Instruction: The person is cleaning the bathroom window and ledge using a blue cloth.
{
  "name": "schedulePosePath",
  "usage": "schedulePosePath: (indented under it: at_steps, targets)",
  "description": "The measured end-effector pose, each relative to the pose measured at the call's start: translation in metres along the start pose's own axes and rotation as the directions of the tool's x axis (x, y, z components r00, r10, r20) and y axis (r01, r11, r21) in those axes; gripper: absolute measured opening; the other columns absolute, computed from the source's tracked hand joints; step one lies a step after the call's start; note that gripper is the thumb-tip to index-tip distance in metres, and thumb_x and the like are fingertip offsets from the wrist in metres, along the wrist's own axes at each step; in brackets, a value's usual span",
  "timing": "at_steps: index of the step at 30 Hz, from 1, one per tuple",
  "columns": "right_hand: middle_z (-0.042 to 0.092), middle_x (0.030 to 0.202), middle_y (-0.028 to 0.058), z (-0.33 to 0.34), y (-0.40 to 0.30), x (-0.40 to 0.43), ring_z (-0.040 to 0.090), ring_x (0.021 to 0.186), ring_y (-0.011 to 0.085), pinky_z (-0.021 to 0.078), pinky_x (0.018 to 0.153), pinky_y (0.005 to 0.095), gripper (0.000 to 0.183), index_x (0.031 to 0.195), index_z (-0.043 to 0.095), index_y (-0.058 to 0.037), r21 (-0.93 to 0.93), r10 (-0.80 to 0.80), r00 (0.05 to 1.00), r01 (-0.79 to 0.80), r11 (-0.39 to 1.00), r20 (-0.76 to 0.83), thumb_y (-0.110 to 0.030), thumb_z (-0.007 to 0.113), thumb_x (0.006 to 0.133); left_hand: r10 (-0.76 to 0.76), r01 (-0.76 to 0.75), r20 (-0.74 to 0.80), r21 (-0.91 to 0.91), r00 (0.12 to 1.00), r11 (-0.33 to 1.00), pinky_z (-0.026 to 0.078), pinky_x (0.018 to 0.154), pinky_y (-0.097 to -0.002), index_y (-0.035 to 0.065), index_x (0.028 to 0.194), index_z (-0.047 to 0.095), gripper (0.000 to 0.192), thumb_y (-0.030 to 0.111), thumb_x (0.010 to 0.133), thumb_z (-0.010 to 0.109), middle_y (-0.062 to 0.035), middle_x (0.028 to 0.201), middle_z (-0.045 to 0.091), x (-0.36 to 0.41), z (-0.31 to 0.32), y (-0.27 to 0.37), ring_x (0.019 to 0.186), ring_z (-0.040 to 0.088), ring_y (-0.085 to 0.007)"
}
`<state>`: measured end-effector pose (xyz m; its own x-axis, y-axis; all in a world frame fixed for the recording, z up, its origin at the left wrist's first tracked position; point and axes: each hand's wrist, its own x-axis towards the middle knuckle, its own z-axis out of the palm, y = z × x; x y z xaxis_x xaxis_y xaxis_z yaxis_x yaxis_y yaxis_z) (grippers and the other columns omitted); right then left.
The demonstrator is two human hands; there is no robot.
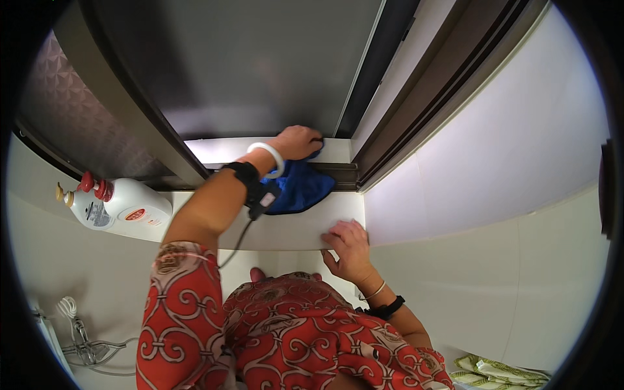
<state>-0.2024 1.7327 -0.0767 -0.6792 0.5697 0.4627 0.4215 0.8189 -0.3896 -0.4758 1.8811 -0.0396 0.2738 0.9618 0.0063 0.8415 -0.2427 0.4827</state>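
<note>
A blue cloth [302, 187] with a dark edging is bunched under my left hand [298, 141]. The fingers of that hand are curled over its far end, at the inner sill beside the dark panel [273, 68]. From there the cloth drapes across the dark window track [345, 176] onto the white ledge [287, 234]. My right hand [348, 248] rests on the front edge of the ledge near the right wall, fingers slightly spread, holding nothing. A white bangle and a black strap with a cable are on my left wrist.
Two white pump bottles, one with a red pump [139, 202] and one with a tan pump [90, 207], stand at the ledge's left. A shower mixer [87, 348] is at lower left. Green-and-white patterned fabric [497, 373] lies at lower right.
</note>
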Motion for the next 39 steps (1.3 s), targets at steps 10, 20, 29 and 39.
schedulePosePath:
  at_steps: [10,20,29,39]
  targets:
    - [0.056,0.103,0.0057,0.006,0.001,0.001,0.053,0.107,0.0282,0.0354,0.101,0.0507,0.036,0.096,0.065,-0.0128,-0.007,0.005,1.0,-0.005,1.0,-0.006,-0.017,0.072,0.061,0.075,-0.081,0.069,0.094,0.995,0.992,0.029,0.109,-0.0426,-0.0019,0.134,0.044,0.071,0.055,0.091,0.041,-0.0229,0.142,0.042,0.028,0.059,0.032,0.129,0.042,-0.0382]
    - [0.054,0.102,0.0054,0.002,0.0,-0.001,0.052,0.106,0.0278,0.0347,0.1,0.0518,0.033,0.095,0.064,-0.0123,-0.018,-0.009,0.999,0.009,1.0,-0.044,-0.016,0.069,0.063,-0.181,0.174,0.013,0.204,0.983,0.963,0.031,0.109,-0.0391,-0.0025,0.135,0.043,0.071,0.054,0.092,0.044,-0.0224,0.14,0.044,-0.088,0.003,-0.025,0.13,0.041,-0.0366]
    - [0.056,0.111,0.0114,-0.026,-0.033,0.055,0.056,0.099,0.0332,0.0455,0.089,0.0411,0.043,0.116,0.057,-0.0072,0.291,0.115,0.976,-0.166,0.942,0.184,-0.01,0.067,0.074,0.184,-0.15,-0.453,0.111,0.872,0.982,0.042,0.096,-0.0419,0.0012,0.12,0.055,0.048,0.023,0.08,0.068,-0.0183,0.117,0.059,-0.169,-0.001,0.038,0.109,0.056,-0.0348]
    - [0.052,0.121,0.014,0.067,-0.047,0.196,0.055,0.105,0.0352,0.0491,0.084,0.0447,0.053,0.129,0.054,-0.0176,-0.152,-0.027,0.952,0.077,0.985,0.306,-0.02,0.064,0.077,-0.209,0.132,-0.455,-0.195,0.866,0.972,0.045,0.052,-0.0309,0.0053,0.086,0.069,0.009,0.01,0.079,0.067,-0.0079,0.064,0.058,-0.285,0.005,0.005,0.051,0.055,-0.0209]
